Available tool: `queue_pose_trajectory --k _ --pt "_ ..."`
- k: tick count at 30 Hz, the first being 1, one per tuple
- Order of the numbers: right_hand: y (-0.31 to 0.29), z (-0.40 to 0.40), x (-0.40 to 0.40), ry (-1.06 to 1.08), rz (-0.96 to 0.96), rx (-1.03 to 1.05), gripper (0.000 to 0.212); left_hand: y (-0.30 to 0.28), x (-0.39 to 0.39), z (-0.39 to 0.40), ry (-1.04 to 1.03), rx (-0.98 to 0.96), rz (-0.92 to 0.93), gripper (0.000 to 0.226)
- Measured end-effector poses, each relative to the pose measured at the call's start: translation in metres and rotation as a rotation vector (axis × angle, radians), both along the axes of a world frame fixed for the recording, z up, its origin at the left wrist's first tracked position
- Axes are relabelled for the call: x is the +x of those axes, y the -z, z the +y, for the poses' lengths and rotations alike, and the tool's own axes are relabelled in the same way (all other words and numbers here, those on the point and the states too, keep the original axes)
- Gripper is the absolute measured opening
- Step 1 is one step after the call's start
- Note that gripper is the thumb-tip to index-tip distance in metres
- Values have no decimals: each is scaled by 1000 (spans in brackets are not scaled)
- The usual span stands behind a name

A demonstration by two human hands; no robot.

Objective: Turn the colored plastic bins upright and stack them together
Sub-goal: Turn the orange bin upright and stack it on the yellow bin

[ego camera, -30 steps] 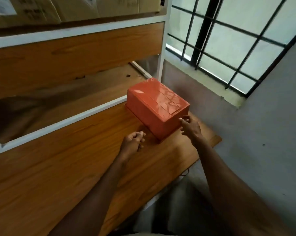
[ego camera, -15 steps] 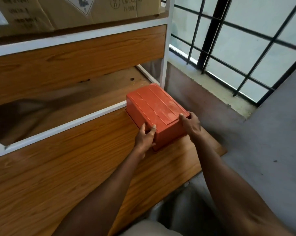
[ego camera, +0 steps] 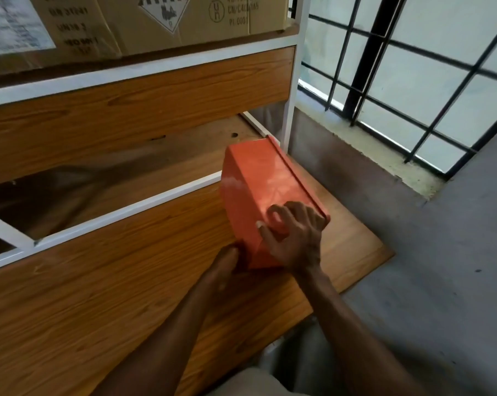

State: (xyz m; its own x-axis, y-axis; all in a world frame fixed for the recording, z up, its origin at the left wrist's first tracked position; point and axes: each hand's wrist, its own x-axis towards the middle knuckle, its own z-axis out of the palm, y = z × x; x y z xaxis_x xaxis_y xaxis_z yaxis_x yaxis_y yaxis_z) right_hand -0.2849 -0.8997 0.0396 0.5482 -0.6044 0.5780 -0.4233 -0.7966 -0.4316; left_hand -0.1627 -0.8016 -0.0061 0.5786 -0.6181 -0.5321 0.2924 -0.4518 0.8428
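An orange plastic bin [ego camera: 258,184] is tipped up on its side over the right end of the wooden table [ego camera: 104,295], its rim facing right and its base facing left. My right hand [ego camera: 294,238] grips its near end, fingers spread across the upper side wall. My left hand [ego camera: 227,267] holds the bin's lower near corner from below. The bin's open side is hidden from me. No other colored bin shows.
A white-framed wooden shelf unit [ego camera: 144,67] rises behind the table, with cardboard boxes [ego camera: 161,18] on its upper shelf. A barred window [ego camera: 413,67] and its concrete sill lie to the right. Grey floor [ego camera: 441,281] is beyond the table's right edge.
Both hands closed on the upside-down bin, then lifted and rotated it from base-up to standing on its side. The view moved closer.
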Motion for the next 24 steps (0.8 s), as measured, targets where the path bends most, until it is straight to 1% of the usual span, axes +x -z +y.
queue_pose_trajectory --k 1,2,3,5,6,7,9,12,15,19,21,22,24 --pt "2 10 3 -27 43 -11 37 2 6 9 16 26 -37 37" --pt "4 18 7 -52 77 -15 40 1 11 19 -11 30 -51 31" --pt "7 25 11 -73 106 -13 42 1 21 25 -83 21 -86 27" --pt "14 38 16 -106 153 -13 44 -16 39 31 -253 40 -261 27" --pt "18 45 19 -112 169 -25 44 -27 51 26 -300 47 -354 27" --pt "22 52 21 -113 182 -40 42 -41 61 23 -309 13 -424 25" --pt "27 62 24 -104 197 -68 38 -70 73 10 -233 -77 -503 24" --pt "25 67 25 -89 220 -70 39 -97 74 -13 -83 -103 -576 23" --pt "16 67 24 -108 234 -35 42 -106 62 -46 23 -20 -639 35" --pt "7 65 22 -155 218 -12 35 -103 41 -83 100 130 -764 73" --pt "1 64 20 -167 199 28 32 -101 35 -94 125 192 -798 87" --pt "-2 63 19 -163 195 53 30 -101 33 -96 129 216 -816 89" --pt "-11 61 18 -147 172 114 27 -99 35 -97 128 238 -851 85"
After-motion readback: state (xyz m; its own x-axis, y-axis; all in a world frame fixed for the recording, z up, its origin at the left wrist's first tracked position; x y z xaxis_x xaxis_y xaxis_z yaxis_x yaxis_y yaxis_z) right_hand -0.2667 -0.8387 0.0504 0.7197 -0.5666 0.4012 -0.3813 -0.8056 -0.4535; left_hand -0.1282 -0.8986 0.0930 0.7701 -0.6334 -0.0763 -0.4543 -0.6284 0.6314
